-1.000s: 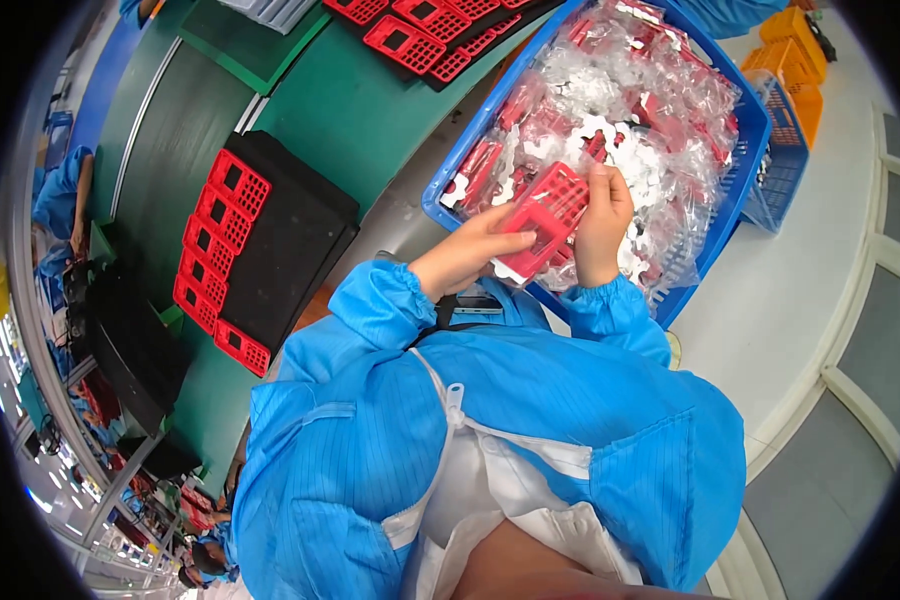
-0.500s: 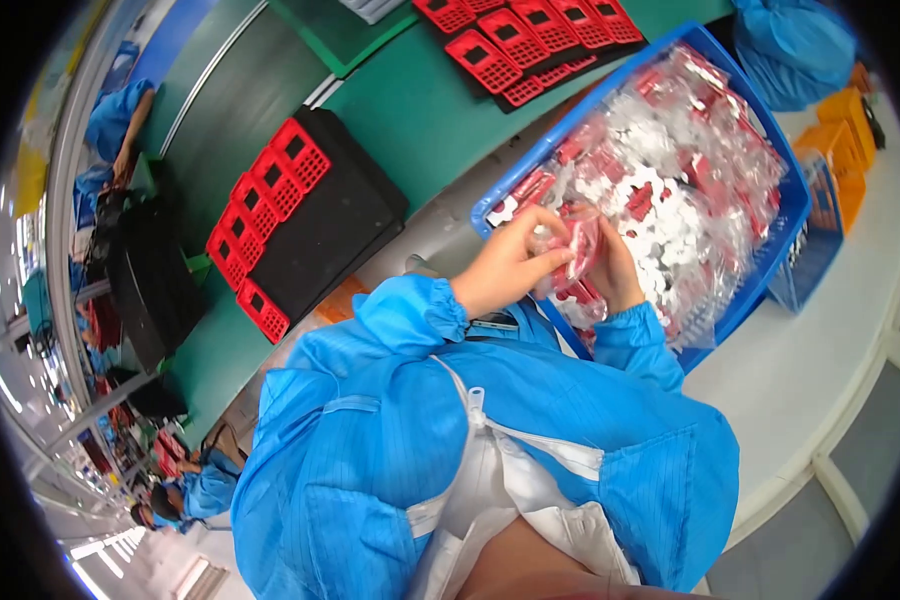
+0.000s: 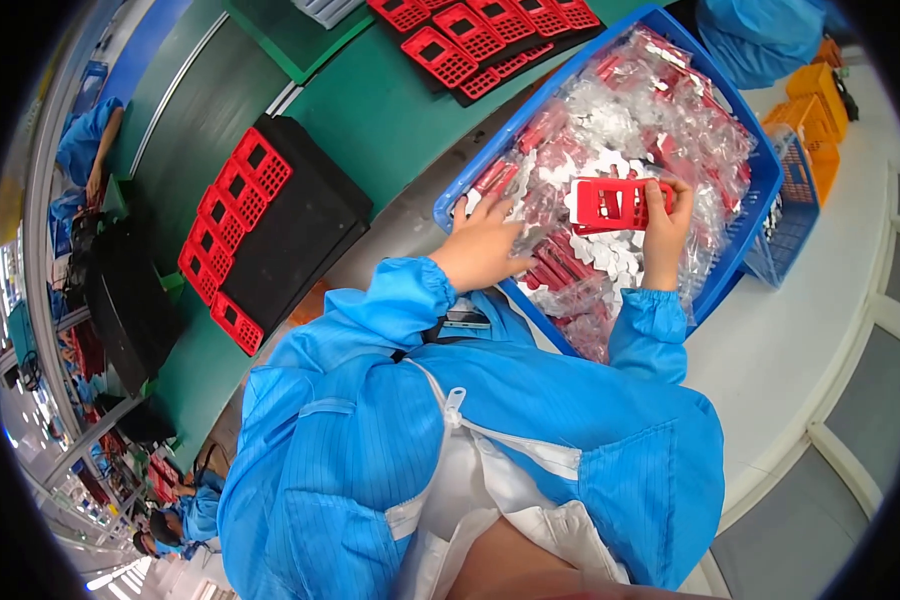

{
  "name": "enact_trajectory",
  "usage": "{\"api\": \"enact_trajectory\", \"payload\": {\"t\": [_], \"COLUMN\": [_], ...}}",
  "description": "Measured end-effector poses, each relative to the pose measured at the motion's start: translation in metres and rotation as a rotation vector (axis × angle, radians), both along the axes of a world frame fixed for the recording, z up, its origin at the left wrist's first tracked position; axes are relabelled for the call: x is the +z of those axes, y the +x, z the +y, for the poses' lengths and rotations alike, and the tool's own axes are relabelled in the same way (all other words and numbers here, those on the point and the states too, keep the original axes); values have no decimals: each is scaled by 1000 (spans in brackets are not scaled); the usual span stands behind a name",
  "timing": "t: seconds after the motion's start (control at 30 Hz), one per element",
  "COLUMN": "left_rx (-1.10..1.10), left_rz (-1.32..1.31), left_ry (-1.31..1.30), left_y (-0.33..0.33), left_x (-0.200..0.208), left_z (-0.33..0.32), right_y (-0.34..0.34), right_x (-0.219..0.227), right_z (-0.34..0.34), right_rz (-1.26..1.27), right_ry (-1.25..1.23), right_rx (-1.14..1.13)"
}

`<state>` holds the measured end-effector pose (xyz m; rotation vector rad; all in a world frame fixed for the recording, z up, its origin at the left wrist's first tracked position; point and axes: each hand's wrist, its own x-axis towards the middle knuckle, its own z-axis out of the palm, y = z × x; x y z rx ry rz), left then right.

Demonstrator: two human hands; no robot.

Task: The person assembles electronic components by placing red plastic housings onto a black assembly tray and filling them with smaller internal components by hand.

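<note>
Several flat red calculator covers, stacked together, are pinched at their right end by my right hand. They show a window and cut-outs. Under them stands a blue plastic bin, heaped with red parts in clear plastic bags and small white pieces. My left hand holds nothing; its fingers are spread at the bin's near left edge, by the bagged parts.
On the green table at left, a black block bears a row of red covers. More red covers lie farther back, beside a green tray. Orange crates and a blue crate stand right. A co-worker's arm shows far left.
Both hands were together on a clear bag of red parts. Now the right hand holds bare red covers farther right, and the left has moved away leftward and opened. The view has shifted slightly.
</note>
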<state>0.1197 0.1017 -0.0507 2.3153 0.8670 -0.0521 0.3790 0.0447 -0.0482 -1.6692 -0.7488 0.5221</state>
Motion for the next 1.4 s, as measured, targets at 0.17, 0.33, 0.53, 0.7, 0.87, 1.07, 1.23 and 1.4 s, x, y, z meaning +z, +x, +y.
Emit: {"api": "enact_trajectory", "payload": {"t": [0.17, 0.33, 0.53, 0.7, 0.87, 1.07, 1.23, 1.4], "left_rx": [230, 145, 237, 938, 1092, 1268, 1027, 1146], "left_rz": [-531, -457, -393, -1029, -1086, -1408, -894, -998], "left_ry": [-175, -759, -1128, -910, -540, -720, -667, -764], "left_y": [27, 24, 4, 3, 24, -4, -61, -86], "left_x": [26, 33, 14, 0, -6, 25, 39, 54], "left_z": [12, 9, 10, 10, -1, 23, 10, -23], "right_y": [-44, -35, -15, -44, -128, -103, -102, -190], "right_x": [41, 31, 12, -26, -10, -21, 6, 61], "right_z": [0, -5, 3, 9, 0, -14, -5, 38], "right_rz": [81, 366, -77, -406, 272, 191, -425, -519], "right_ry": [-5, -139, -409, -184, -253, -210, -111, 81], "right_rx": [342, 546, 690, 588, 700, 475, 727, 1227]}}
